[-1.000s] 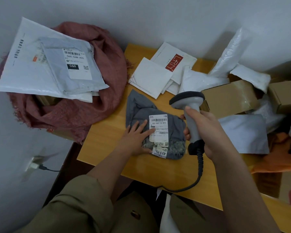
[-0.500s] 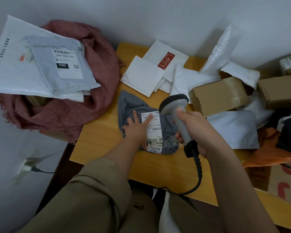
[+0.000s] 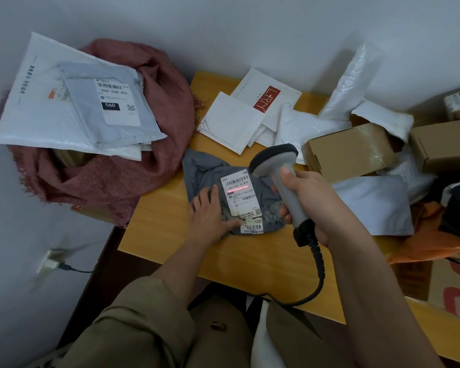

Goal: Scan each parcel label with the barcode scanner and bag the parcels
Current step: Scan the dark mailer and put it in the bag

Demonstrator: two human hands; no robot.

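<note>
White mailers (image 3: pixel 231 122) lie fanned at the back of the wooden table (image 3: pixel 250 256), with brown cardboard boxes (image 3: pixel 348 152) crowding in from the right, the nearest just behind the scanner's head. Left of the table, a reddish cloth bag (image 3: pixel 112 179) sits slumped with a stack of white and grey mailers (image 3: pixel 72 112) resting across its mouth.

Since a moment ago, a red scan line has appeared across the white label (image 3: pixel 241 192) of the grey parcel (image 3: pixel 205 171), just below its top barcode. The left hand has slid down off the label's edge toward the parcel's near left corner.

That left hand (image 3: pixel 207 216) lies flat on the grey parcel, fingers straight and spread, pressing it to the table near the middle. The right hand (image 3: pixel 308 197) is wrapped tight round the handle of the barcode scanner (image 3: pixel 276 166), whose head hangs above the parcel's right edge, angled toward the label; its coiled cable (image 3: pixel 319 264) drops off the table's front edge.
</note>
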